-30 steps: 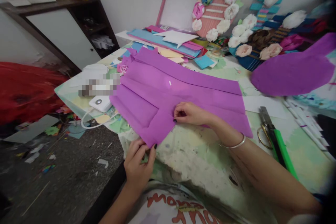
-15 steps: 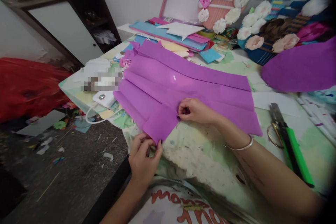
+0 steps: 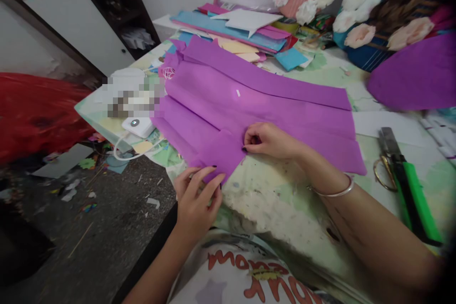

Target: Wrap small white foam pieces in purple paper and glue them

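Observation:
A large purple sheet [image 3: 285, 104], which could be paper or cloth, lies across the table with a long fold along its far side and pleats towards the left. Its near left corner is doubled over into a pointed flap. On that flap rest the fingers of my left hand [image 3: 199, 199], spread out and slightly bent. My right hand [image 3: 269, 140] pinches the sheet's near edge between thumb and curled fingers, beside the flap. A small white strip [image 3: 238, 93] shows on the purple surface.
A green-handled tool [image 3: 420, 199] and gold-ringed scissors [image 3: 384, 173] lie at right. A white device [image 3: 138, 126] with a cable sits at the left table edge. Coloured sheets [image 3: 231, 38] are stacked behind. Paper-flower decorations [image 3: 359, 35] stand back right. Scraps litter the floor [image 3: 121, 218].
My left hand's fingers have gone from a loose pinch at the flap's tip to spread out over it. My right hand keeps its pinch. The whole view has shifted slightly.

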Demonstrator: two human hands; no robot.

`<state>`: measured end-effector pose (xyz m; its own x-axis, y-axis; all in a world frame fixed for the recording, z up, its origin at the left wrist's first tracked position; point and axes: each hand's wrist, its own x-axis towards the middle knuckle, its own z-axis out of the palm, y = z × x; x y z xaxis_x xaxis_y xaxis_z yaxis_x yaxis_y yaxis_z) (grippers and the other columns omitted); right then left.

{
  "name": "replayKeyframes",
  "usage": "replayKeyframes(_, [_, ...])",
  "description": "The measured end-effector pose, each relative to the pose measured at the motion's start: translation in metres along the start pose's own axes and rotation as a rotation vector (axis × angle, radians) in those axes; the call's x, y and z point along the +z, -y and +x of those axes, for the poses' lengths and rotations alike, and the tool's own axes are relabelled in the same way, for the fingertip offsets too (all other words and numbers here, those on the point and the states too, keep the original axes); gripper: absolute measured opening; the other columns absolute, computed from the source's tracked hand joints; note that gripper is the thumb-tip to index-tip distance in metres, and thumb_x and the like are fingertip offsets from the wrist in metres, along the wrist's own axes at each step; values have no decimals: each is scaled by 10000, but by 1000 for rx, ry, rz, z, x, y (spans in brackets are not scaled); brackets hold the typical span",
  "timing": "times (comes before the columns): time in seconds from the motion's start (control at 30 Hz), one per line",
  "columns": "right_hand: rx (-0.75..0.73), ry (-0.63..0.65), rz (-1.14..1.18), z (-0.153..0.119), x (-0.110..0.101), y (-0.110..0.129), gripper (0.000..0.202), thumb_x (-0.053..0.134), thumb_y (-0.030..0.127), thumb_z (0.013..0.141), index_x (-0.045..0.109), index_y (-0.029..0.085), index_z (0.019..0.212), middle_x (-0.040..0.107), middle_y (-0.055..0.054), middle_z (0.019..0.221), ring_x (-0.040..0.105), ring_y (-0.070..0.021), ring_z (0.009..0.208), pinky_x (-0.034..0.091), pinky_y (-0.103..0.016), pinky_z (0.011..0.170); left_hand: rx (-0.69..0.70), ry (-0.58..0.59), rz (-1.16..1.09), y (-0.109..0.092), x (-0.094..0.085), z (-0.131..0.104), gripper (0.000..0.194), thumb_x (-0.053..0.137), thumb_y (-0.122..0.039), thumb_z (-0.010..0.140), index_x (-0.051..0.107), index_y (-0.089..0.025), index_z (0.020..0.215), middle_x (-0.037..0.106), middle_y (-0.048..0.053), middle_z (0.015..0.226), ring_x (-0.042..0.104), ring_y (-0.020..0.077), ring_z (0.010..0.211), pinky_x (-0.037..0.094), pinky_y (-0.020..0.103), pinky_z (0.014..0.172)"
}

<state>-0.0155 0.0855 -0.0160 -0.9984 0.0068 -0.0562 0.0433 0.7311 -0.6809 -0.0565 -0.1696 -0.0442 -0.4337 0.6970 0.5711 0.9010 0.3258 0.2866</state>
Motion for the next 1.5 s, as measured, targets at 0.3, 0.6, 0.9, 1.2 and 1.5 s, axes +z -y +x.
replayKeyframes(0.3, [58, -84, 111, -2, 1, -7, 106, 644, 241, 708, 590, 160, 665, 521, 30, 597, 434, -84, 551, 305, -237, 547, 219, 406, 129, 4, -18, 20, 416, 474, -127, 831, 561, -223, 1226, 663, 66, 1060, 546, 259, 1004, 270, 519, 886])
replayKeyframes(0.6, [57, -100, 203, -2, 1, -10, 94, 629, 216, 730, 579, 150, 686, 507, 38, 594, 427, -80, 550, 319, -229, 551, 316, 733, 127, 5, -12, 60, 678, 490, -159, 687, 437, -149, 1363, 585, 111, 994, 472, 286, 873, 355, 443, 729])
replayKeyframes(0.9, [-14, -131, 182, -13, -1, -2, 84, 627, 151, 709, 582, 148, 780, 570, -4, 742, 479, -119, 681, 374, -249, 647, 292, 754, 144, 2, -10, 62, 728, 492, -163, 667, 402, -188, 1390, 549, 108, 982, 453, 289, 868, 373, 437, 726])
replayKeyframes(1.2, [-45, -108, -20, -11, 1, 0, 110, 678, 128, 698, 580, 161, 733, 586, -7, 738, 476, -142, 746, 354, -267, 722, 232, 616, 217, -7, -1, 46, 661, 486, -127, 703, 438, -168, 1361, 551, 94, 871, 486, 260, 778, 391, 400, 661])
replayKeyframes(1.5, [-21, -104, 13, -10, 2, -3, 68, 677, 177, 729, 610, 168, 726, 576, -7, 701, 488, -145, 737, 362, -261, 692, -355, 53, -62, 36, -9, 23, 104, 564, -193, 789, 532, -206, 887, 621, 55, 926, 572, 219, 905, 444, 374, 840])
